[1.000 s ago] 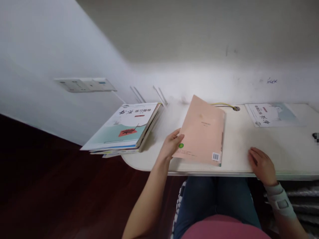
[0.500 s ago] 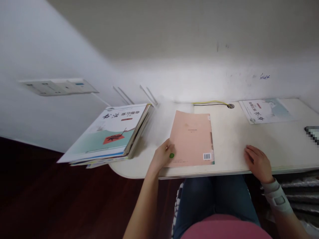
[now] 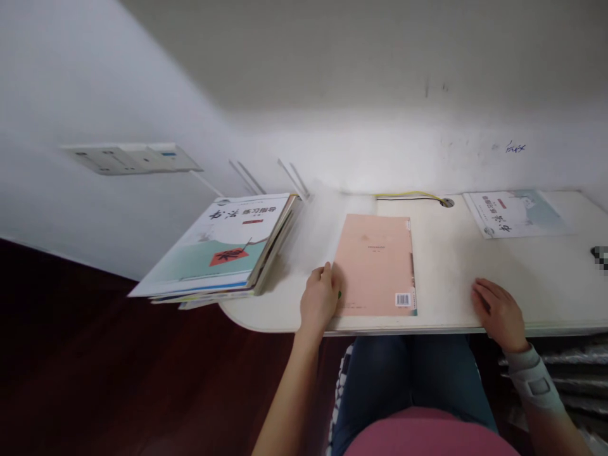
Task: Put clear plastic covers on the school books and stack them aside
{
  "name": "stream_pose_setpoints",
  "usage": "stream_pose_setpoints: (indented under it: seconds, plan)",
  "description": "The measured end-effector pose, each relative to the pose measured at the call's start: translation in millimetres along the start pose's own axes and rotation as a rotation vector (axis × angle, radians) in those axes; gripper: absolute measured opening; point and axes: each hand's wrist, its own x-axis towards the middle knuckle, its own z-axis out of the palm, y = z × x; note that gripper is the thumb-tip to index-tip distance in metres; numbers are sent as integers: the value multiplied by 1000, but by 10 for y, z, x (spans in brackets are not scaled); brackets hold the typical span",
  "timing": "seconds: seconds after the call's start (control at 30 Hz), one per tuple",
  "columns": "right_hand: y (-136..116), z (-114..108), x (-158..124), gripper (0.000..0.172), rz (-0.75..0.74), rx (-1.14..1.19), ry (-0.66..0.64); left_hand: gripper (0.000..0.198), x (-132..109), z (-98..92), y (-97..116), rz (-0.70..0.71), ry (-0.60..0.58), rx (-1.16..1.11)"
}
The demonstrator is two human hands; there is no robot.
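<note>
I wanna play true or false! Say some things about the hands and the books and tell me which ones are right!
1. The left hand touches the pink book. True.
2. The right hand is on the pink book too. False: it is apart from the book, at the front of the white desk.
3. The pink book has a barcode on it. True.
4. The stack of books is right of the pink book. False: it is to the left.
5. A grey band is around the right wrist. True.
</note>
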Motion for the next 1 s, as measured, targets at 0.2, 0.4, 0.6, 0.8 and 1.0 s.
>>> stream_pose_setpoints:
  seconds: [0.2, 0.4, 0.6, 0.8, 1.0]
  plan:
    - [33, 19, -17, 27, -10, -14, -9, 39, -50, 57, 2, 54, 76, 86]
    - [13, -1, -8, 26, -9, -12, 2, 36, -35, 8, 36, 39, 93, 33]
    - [6, -5, -3, 26, -8, -20, 10, 47, -134, -221, 243, 268, -37, -305]
    - [-21, -21, 14, 26, 6, -10, 8, 83, -320, -314, 762, 658, -348, -319]
    - [-79, -52, 46, 27, 34, 5, -5, 71, -261, 20, 1244, 752, -194, 42]
